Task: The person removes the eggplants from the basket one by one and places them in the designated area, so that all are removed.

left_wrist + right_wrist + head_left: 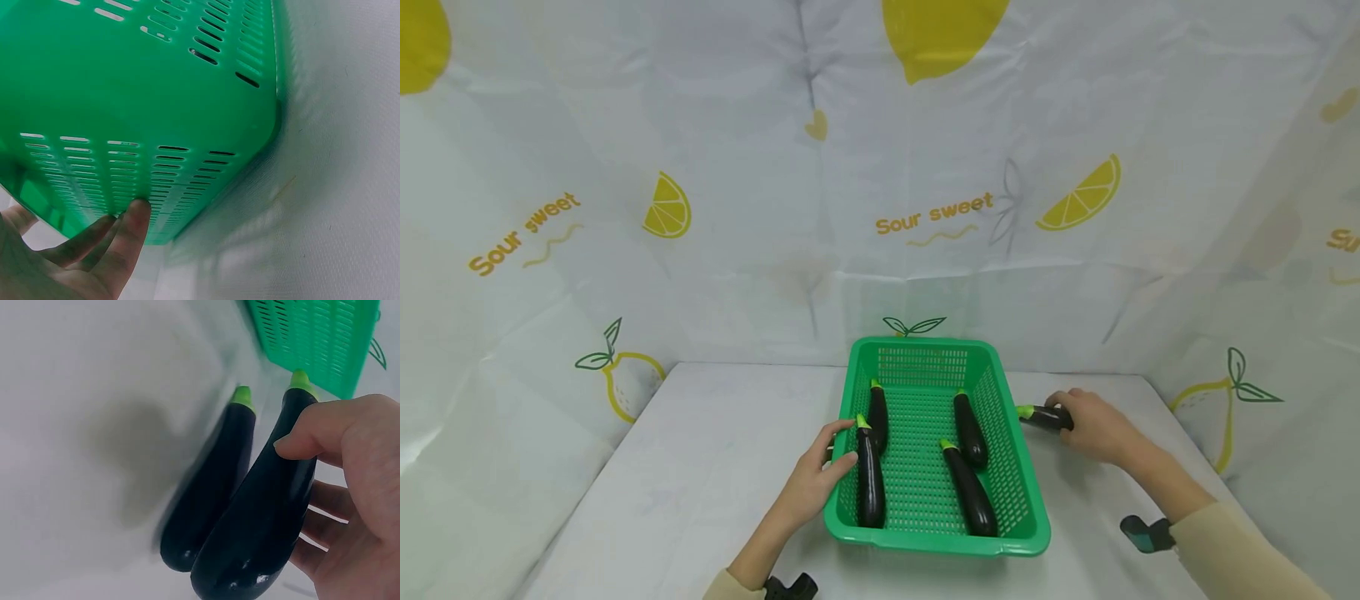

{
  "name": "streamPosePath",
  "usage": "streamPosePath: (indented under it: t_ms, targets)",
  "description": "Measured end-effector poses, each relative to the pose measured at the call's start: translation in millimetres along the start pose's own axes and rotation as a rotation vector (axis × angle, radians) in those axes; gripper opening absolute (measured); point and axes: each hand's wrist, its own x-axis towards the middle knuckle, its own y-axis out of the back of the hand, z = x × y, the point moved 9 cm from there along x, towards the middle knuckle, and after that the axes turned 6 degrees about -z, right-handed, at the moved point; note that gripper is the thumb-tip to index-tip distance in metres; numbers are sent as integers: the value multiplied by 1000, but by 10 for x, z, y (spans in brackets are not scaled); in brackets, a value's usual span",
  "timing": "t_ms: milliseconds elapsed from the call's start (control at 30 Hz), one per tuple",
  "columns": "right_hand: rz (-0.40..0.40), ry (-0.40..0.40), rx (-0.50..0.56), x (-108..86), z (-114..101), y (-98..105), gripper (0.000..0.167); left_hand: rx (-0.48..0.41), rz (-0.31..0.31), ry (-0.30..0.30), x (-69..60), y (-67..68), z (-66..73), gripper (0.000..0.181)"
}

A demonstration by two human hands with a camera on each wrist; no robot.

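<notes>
A green plastic basket (940,542) holds several dark eggplants, two near its left wall and two toward its right. My left hand (814,479) grips the basket's left side, with thumb at the rim; in the left wrist view its fingers (128,244) lie against the slotted outer wall. Outside the basket on the right, my right hand (1093,423) holds an eggplant (262,500) between thumb and fingers, its green stem end toward the basket. Right beside it, a second eggplant (209,487) shows on the white surface in the right wrist view.
The basket stands on a white table (700,467), close to the back wall sheet (760,275) printed with lemons and lettering. Similar sheeting rises at both sides. A black strap piece (1146,533) shows at the right wrist.
</notes>
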Motion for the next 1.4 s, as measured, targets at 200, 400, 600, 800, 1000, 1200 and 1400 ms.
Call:
streamPosePath:
  t_ms: [200,400,600,800,1000,1200,1400]
  targets:
    - [15,49,-55,16,-54,-144,35,4,-5,8,-4,-7,3,47]
    - [39,53,-87,6,-82,-227,37,1,-9,7,-1,-11,10,47]
    - [43,56,-104,19,-108,-293,35,-2,-7,2,5,-7,9,46]
    - [75,98,-164,19,-152,-338,32,-6,-9,5,2,-9,7,46]
    - [122,125,-213,1,-200,-322,30,-12,-7,1,-1,-8,9,46]
    - [121,118,-221,-7,-188,-302,30,-13,-13,-2,-8,-11,15,47]
    - [118,79,-204,24,-172,-237,27,-7,-6,4,-9,-1,1,46]
